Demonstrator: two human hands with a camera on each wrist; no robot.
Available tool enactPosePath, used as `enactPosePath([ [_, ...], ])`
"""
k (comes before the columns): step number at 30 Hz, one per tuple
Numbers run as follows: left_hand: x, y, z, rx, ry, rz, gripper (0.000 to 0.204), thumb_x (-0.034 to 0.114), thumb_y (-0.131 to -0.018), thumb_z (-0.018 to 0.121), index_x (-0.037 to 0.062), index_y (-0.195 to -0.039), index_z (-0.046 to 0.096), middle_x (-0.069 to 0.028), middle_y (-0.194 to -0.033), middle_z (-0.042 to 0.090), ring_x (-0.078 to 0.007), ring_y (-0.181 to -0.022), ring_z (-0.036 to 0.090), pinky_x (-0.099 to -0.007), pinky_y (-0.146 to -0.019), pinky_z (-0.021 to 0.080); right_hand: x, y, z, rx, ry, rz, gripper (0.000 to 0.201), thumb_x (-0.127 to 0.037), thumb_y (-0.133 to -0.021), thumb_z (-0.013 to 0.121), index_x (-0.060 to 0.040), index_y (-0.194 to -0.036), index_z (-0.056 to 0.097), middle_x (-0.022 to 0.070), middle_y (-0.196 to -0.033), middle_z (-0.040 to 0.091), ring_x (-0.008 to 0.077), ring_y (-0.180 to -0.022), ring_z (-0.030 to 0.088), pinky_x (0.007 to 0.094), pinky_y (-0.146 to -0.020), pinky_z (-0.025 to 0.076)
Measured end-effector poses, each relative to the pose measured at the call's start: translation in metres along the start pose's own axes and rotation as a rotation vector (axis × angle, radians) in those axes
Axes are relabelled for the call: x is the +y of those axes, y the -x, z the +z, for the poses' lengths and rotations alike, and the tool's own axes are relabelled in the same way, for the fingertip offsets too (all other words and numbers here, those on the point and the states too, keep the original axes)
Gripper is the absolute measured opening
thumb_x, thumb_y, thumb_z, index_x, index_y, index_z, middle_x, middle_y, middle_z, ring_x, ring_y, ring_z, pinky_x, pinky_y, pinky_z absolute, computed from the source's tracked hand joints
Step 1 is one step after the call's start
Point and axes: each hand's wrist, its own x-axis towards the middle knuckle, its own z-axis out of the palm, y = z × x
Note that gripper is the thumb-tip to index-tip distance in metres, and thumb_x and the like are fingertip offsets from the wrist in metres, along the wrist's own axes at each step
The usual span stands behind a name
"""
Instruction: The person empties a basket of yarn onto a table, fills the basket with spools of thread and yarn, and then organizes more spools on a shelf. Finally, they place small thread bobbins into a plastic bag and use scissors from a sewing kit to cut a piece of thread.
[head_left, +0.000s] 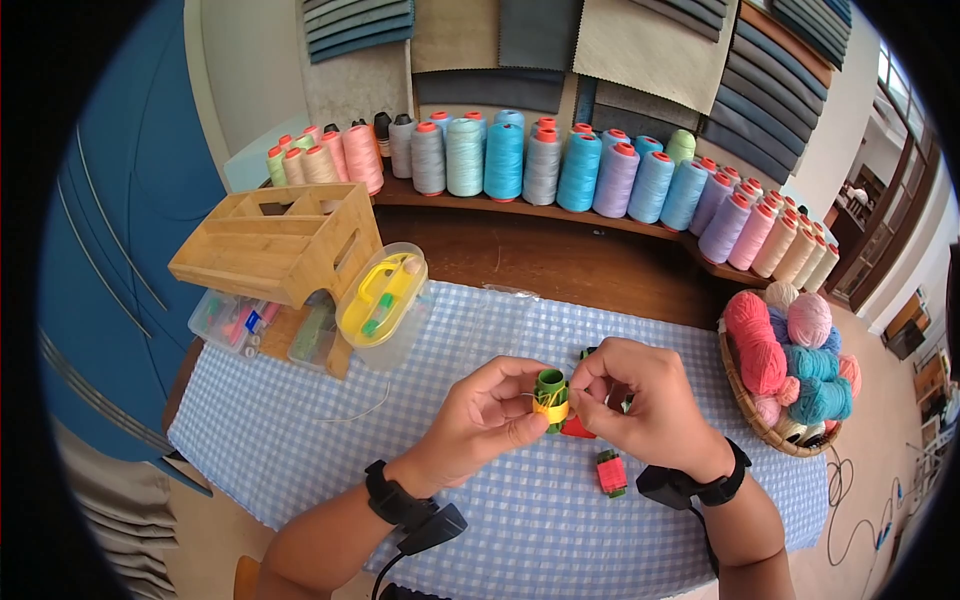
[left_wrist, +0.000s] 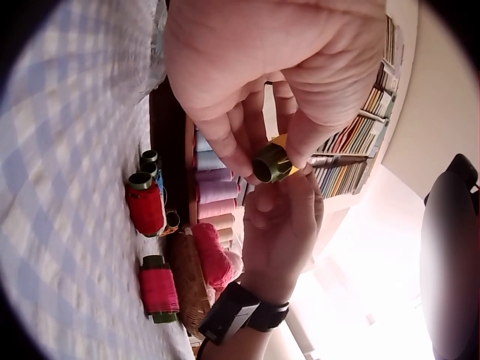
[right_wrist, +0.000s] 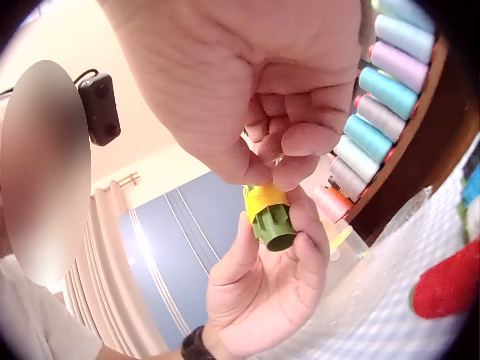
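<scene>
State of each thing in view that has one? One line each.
Green spool, held up, wound round its middle with yellow thread, ends bare
Left hand, gripping the green spool
Right hand, pinching at the yellow thread
Pink spool, wound, lying on its side
Red spool, wound, lying on its side
Thread cones, upright
Basket, heaped with yarn
Clear box, shut or not: can't tell

spool (head_left: 551, 408) btwn hands (head_left: 490, 412) (head_left: 645, 392), caddy (head_left: 232, 266) l, basket (head_left: 743, 408) r.

I'm watching a sewing workroom, possibly a shop, far right blurry | thread cones (head_left: 502, 160) in rows | fabric swatches (head_left: 650, 50) hanging | yarn (head_left: 820, 400) heaped
</scene>
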Motion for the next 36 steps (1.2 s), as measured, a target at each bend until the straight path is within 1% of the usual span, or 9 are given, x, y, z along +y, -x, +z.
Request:
enactPosePath([
  [1,-0.001,0.0,-0.001,-0.007,0.007,0.0,0.045,0.008,-0.095,0.071,0.0012,-0.134,0.05,-0.0117,-0.125,0.062,-0.0188,-0.118,0.061,-0.0336,-0.102,0.051,0.001,-0.001,0.0,0.021,0.074,-0.123,0.01,0.0,-0.077,0.071,-0.0027,-0.087,0.068,0.0058,-0.074,0.062,0.0167,-0.058,0.062,0.0278,-0.054,0.05],
  [11,-0.002,-0.001,-0.002,0.036,0.027,-0.022,0.042,0.01,-0.098,0.066,0.0042,-0.135,0.048,-0.0118,-0.128,0.062,-0.0277,-0.121,0.063,-0.042,-0.103,0.051,-0.007,-0.002,-0.02,-0.006,0.168,-0.147,0.02,-0.002,-0.079,0.074,-0.0037,-0.098,0.068,0.0078,-0.081,0.063,0.0188,-0.068,0.068,0.0299,-0.057,0.054],
  [15,-0.003,-0.001,-0.004,0.021,0.075,-0.011,0.047,0.01,-0.098,0.067,0.0053,-0.139,0.043,-0.0123,-0.131,0.059,-0.027,-0.123,0.061,-0.0419,-0.103,0.051,-0.009,-0.005,-0.007,-0.041,0.16,-0.245,0.043,-0.009,-0.075,0.082,-0.0085,-0.115,0.066,0.0076,-0.101,0.063,0.0216,-0.083,0.068,0.0319,-0.065,0.058],
  [17,-0.003,0.0,-0.003,0.025,0.087,0.013,0.049,0.009,-0.096,0.069,0.0039,-0.137,0.042,-0.0112,-0.121,0.061,-0.0181,-0.116,0.062,-0.0317,-0.097,0.054,-0.01,-0.003,-0.002,-0.091,0.262,-0.324,0.056,-0.012,-0.072,0.085,-0.013,-0.124,0.065,0.0043,-0.107,0.062,0.025,-0.09,0.067,0.0337,-0.073,0.059],
  [24,0.015,-0.005,0.001,0.083,0.094,-0.004,0.043,0.008,-0.098,0.067,0.0045,-0.133,0.044,-0.0111,-0.12,0.062,-0.0196,-0.113,0.064,-0.0339,-0.095,0.055,0.001,-0.005,-0.009,0.048,0.344,-0.383,0.056,-0.005,-0.074,0.08,-0.0088,-0.127,0.063,0.0123,-0.107,0.068,0.0318,-0.089,0.068,0.0387,-0.075,0.058],
  [26,0.018,-0.004,-0.008,0.141,-0.171,0.077,0.033,0.012,-0.098,0.066,0.0047,-0.127,0.052,-0.0099,-0.117,0.065,-0.0195,-0.108,0.064,-0.0328,-0.087,0.053,-0.001,-0.005,-0.02,0.102,0.329,-0.203,0.056,0.001,-0.075,0.077,-0.0062,-0.129,0.062,0.017,-0.102,0.07,0.0357,-0.09,0.068,0.042,-0.075,0.057],
  [31,0.028,-0.005,-0.025,0.277,-0.725,0.082,0.022,0.011,-0.095,0.069,0.0035,-0.114,0.061,-0.0083,-0.107,0.068,-0.0206,-0.103,0.065,-0.0318,-0.084,0.052,0.006,-0.004,-0.034,0.097,0.372,-0.178,0.06,0.007,-0.076,0.073,-0.0061,-0.132,0.058,0.0192,-0.102,0.07,0.0384,-0.089,0.068,0.0444,-0.074,0.056],
  [34,0.033,-0.005,-0.025,0.285,-1.226,0.168,0.032,0.018,-0.093,0.072,0.0069,-0.121,0.062,-0.0186,-0.121,0.063,-0.0314,-0.116,0.062,-0.0377,-0.091,0.052,0.001,-0.004,-0.035,0.082,0.33,-0.149,0.056,0.009,-0.077,0.07,-0.0054,-0.13,0.057,0.0192,-0.104,0.07,0.0397,-0.09,0.068,0.0448,-0.075,0.056],
  [36,0.025,0.001,-0.024,0.266,-1.62,0.145,0.043,0.03,-0.091,0.074,0.0139,-0.13,0.064,-0.0327,-0.143,0.046,-0.0448,-0.135,0.047,-0.0461,-0.103,0.048,0.0,-0.005,-0.034,0.077,0.34,-0.164,0.053,0.009,-0.079,0.068,-0.0051,-0.128,0.057,0.019,-0.104,0.07,0.0403,-0.09,0.067,0.0449,-0.076,0.055],
])
